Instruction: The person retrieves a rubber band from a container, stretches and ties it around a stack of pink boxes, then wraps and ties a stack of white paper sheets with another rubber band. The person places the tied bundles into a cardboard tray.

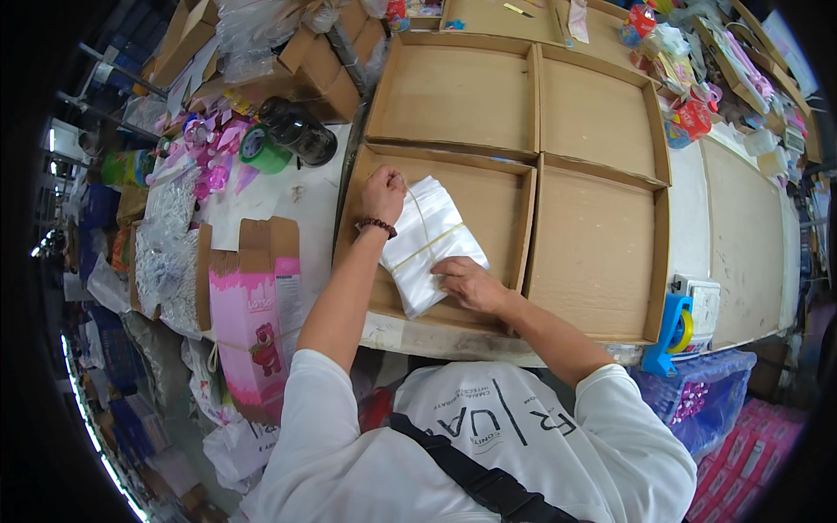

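Note:
A stack of clear plastic bags (422, 242) lies tilted in the near left cardboard tray (507, 216). One yellowish rubber band (428, 247) goes around its middle. My left hand (384, 195), with a beaded bracelet at the wrist, pinches a second rubber band (418, 212) at the stack's upper left corner. This band runs taut across the bags down to the fingertips of my right hand (469, 282). The right fingers are curled on the lower right part of the stack. Whether they grip the band or only press on the bags I cannot tell.
More shallow cardboard trays (595, 252) adjoin on the right and behind. Left stand a dark bottle (301, 134), green tape (265, 150) and a pink printed carton (252, 327). A blue tape dispenser (670, 333) sits at the table's right front edge, above a blue crate (709, 392).

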The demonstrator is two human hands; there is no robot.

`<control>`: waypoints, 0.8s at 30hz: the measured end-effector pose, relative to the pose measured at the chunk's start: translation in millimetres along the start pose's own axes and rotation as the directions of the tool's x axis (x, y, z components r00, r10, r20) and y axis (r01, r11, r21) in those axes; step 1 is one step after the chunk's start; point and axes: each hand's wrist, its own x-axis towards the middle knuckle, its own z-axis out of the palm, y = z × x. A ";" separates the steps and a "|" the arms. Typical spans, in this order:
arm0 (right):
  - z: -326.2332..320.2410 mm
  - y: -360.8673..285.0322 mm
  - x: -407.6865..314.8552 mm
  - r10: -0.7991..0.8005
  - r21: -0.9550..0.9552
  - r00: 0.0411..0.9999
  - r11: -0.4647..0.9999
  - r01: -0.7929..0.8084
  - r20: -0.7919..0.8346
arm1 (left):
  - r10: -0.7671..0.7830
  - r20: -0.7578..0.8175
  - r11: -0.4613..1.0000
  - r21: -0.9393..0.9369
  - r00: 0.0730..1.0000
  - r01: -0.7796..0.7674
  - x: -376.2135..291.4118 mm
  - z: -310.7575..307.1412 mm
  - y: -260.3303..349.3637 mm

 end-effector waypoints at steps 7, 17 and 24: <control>0.6 0.0 1.1 0.048 0.003 0.999 0.999 -0.048 -0.009 | 0.314 0.340 0.842 0.332 0.886 -0.426 -64.8 -11.3 6.8; 5.1 3.9 -1.1 0.091 0.102 0.995 0.991 -0.086 -0.046 | 0.186 0.477 0.655 0.591 0.859 -0.470 -82.4 -8.7 -6.8; 5.7 5.5 -1.9 0.053 0.105 0.996 0.993 -0.045 -0.077 | 0.011 0.493 0.491 0.755 0.870 -0.434 -88.9 3.0 3.4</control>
